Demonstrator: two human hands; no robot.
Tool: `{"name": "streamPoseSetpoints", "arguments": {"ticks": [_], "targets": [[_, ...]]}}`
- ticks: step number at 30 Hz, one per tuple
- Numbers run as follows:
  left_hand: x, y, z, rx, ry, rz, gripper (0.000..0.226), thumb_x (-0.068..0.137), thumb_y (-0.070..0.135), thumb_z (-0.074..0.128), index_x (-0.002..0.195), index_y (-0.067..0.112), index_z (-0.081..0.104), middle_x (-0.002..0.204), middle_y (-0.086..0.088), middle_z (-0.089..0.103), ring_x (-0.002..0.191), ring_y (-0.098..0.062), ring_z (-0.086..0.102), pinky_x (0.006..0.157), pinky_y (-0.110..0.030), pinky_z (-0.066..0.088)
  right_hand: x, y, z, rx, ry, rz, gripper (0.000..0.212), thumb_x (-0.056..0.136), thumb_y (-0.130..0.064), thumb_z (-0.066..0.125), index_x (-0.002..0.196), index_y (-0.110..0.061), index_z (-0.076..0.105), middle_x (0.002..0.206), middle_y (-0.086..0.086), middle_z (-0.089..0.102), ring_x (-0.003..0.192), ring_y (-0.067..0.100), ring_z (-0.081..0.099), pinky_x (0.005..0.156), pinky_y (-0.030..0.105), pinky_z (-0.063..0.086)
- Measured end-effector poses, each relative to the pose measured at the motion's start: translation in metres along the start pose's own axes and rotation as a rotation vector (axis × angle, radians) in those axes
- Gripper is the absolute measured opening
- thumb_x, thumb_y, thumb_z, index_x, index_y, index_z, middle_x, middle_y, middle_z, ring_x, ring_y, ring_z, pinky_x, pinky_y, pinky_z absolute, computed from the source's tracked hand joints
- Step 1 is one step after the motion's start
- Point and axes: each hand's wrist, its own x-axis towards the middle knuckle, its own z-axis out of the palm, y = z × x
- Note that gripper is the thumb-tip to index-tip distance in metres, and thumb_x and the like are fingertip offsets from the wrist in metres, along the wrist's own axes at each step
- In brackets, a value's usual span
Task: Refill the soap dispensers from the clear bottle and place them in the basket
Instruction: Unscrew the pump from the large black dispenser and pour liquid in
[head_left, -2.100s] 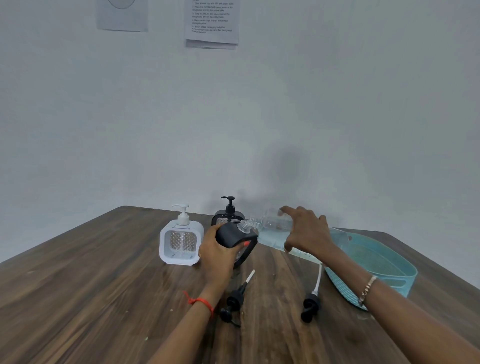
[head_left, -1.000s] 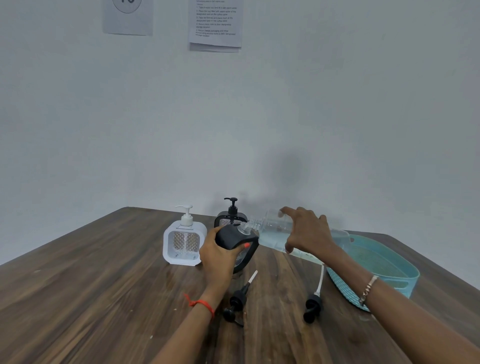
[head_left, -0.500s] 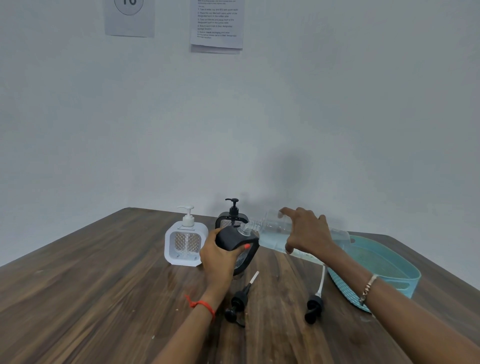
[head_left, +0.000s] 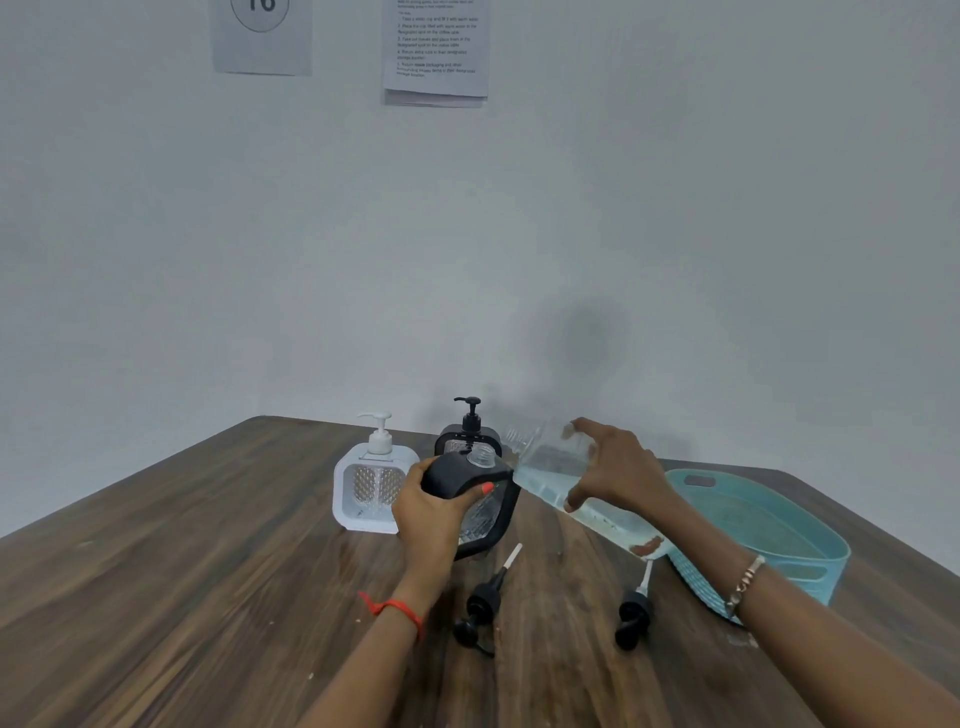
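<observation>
My left hand (head_left: 431, 512) grips a black soap dispenser (head_left: 485, 506) with its pump removed, tilted, its open neck at the top. My right hand (head_left: 613, 475) holds the clear bottle (head_left: 550, 470), which lies slanted with its open mouth raised just above and to the right of the dispenser's neck. Pale liquid fills the bottle's lower part. A white dispenser (head_left: 371, 486) and a second black dispenser (head_left: 467, 436) stand behind with pumps on. The light blue basket (head_left: 769, 525) sits at the right.
Two loose black pumps (head_left: 483, 605) (head_left: 634, 610) lie on the wooden table (head_left: 182, 571) in front of my hands. A white wall with two paper sheets (head_left: 436, 49) stands behind the table.
The bottle's mouth has lifted away from the dispenser's neck and the bottle tilts back. My right fingers have loosened and spread on it. The view has also shifted slightly.
</observation>
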Motion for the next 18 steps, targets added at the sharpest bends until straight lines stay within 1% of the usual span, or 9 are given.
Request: {"name": "streamPoseSetpoints", "arguments": {"ticks": [2,4,7,8,10,12,14,16,18], "targets": [[0.001,0.001,-0.001,-0.035,-0.013,-0.022,0.053,0.054,0.014,0.088,0.098,0.018,0.058,0.093,-0.002,0.065,0.088,-0.019,0.062,0.071,-0.02,0.048,0.001,0.004,0.002,0.143,0.02,-0.003,0.072,0.049,-0.02,0.087,0.113,-0.024,0.054,0.093,-0.001,0.054,0.086,0.019,0.055,0.075,0.028,0.049],[0.003,0.002,-0.001,-0.071,-0.025,-0.053,0.052,0.054,0.011,0.088,0.097,0.016,0.058,0.092,-0.002,0.065,0.087,-0.02,0.062,0.072,-0.023,0.05,0.0,0.01,0.003,0.3,0.029,0.014,0.069,0.049,-0.017,0.088,0.11,-0.023,0.056,0.094,0.0,0.056,0.086,0.018,0.055,0.065,0.021,0.044],[0.007,0.003,-0.002,-0.117,-0.049,-0.093,0.053,0.054,0.009,0.088,0.101,0.01,0.061,0.096,-0.007,0.068,0.089,-0.024,0.065,0.077,-0.032,0.054,-0.001,0.016,0.007,0.551,0.037,0.067,0.064,0.049,-0.012,0.088,0.102,-0.027,0.055,0.094,-0.002,0.06,0.086,0.016,0.057,0.066,0.023,0.046],[0.008,0.004,-0.002,-0.132,-0.056,-0.103,0.054,0.055,0.009,0.087,0.102,0.009,0.061,0.097,-0.008,0.068,0.089,-0.024,0.065,0.076,-0.032,0.055,-0.002,0.018,0.009,0.636,0.037,0.088,0.064,0.049,-0.009,0.088,0.1,-0.027,0.055,0.094,-0.004,0.061,0.085,0.014,0.059,0.067,0.023,0.048],[0.01,0.005,-0.004,-0.156,-0.066,-0.112,0.052,0.056,0.007,0.086,0.101,0.01,0.06,0.096,-0.007,0.067,0.088,-0.023,0.065,0.071,-0.027,0.055,-0.003,0.023,0.014,0.767,0.031,0.121,0.063,0.05,-0.004,0.087,0.101,-0.025,0.057,0.096,-0.003,0.065,0.083,0.011,0.061,0.065,0.022,0.049],[0.011,0.006,-0.006,-0.175,-0.078,-0.116,0.049,0.057,0.006,0.085,0.099,0.011,0.06,0.092,-0.003,0.067,0.086,-0.021,0.064,0.066,-0.021,0.054,-0.005,0.026,0.02,0.851,0.02,0.155,0.06,0.053,-0.001,0.085,0.102,-0.024,0.058,0.095,-0.003,0.067,0.081,0.01,0.063,0.061,0.021,0.05],[0.012,0.005,-0.008,-0.191,-0.092,-0.13,0.048,0.058,0.005,0.085,0.098,0.012,0.06,0.09,0.0,0.068,0.086,-0.021,0.065,0.069,-0.023,0.055,-0.006,0.031,0.027,0.917,0.027,0.184,0.058,0.054,0.002,0.084,0.099,-0.023,0.059,0.095,0.0,0.068,0.082,0.014,0.065,0.06,0.023,0.052],[0.014,0.004,-0.011,-0.198,-0.111,-0.14,0.048,0.058,0.004,0.084,0.1,0.01,0.061,0.093,-0.003,0.068,0.087,-0.022,0.066,0.072,-0.027,0.054,-0.007,0.034,0.033,0.96,0.04,0.204,0.054,0.054,0.006,0.083,0.094,-0.023,0.06,0.091,0.001,0.069,0.079,0.015,0.065,0.056,0.021,0.053],[0.015,0.002,-0.012,-0.2,-0.122,-0.142,0.051,0.058,0.003,0.084,0.103,0.007,0.062,0.097,-0.006,0.069,0.088,-0.022,0.066,0.07,-0.025,0.054,-0.009,0.036,0.038,1.01,0.04,0.228,0.048,0.055,0.009,0.081,0.09,-0.019,0.061,0.087,0.002,0.069,0.074,0.014,0.065,0.05,0.018,0.052]]}}
